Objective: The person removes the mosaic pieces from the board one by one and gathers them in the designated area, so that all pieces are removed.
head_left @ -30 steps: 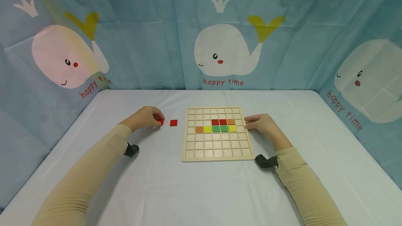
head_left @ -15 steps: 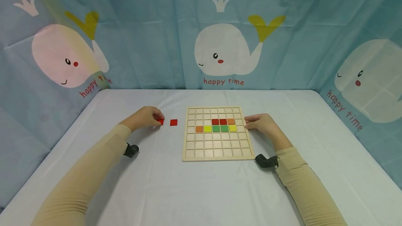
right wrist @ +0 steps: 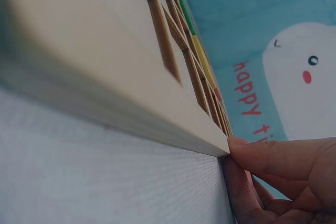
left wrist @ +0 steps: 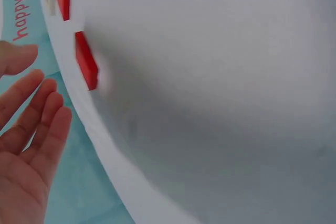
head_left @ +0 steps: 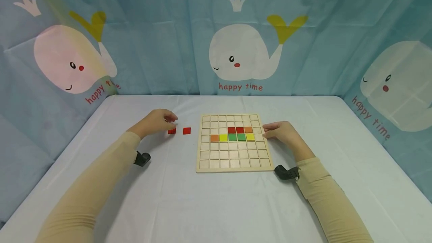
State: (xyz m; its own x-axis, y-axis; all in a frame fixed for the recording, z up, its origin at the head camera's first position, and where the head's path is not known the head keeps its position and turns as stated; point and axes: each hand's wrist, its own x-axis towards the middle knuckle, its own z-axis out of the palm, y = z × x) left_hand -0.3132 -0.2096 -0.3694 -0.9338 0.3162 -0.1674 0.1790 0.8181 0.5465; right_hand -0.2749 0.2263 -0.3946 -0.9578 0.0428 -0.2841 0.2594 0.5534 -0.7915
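Note:
My left hand [head_left: 156, 121], fingers apart and nothing between them, hovers right beside a red square tile [head_left: 172, 131]. In the left wrist view that tile [left wrist: 86, 60] lies on the cloth, off the fingertips. A second red tile [head_left: 186, 131] sits to its right, toward the board. With thumb and fingers, my right hand [head_left: 281, 132] grips the right edge of a wooden grid board [head_left: 233, 164]. The right wrist view has the thumb [right wrist: 278, 157] at the board's rim, while other fingers curl below it.
Red tiles [head_left: 235, 130] and an orange tile [head_left: 248, 129] form a row on the board. Below them run orange, yellow and green tiles [head_left: 237, 137]. White cloth [head_left: 216, 205] covers the table, and a blue whale-print curtain [head_left: 168, 48] hangs around it.
My left fingers have opened and risen off the red tile they were pinching, leaving it on the cloth. The right hand and board have stayed in place.

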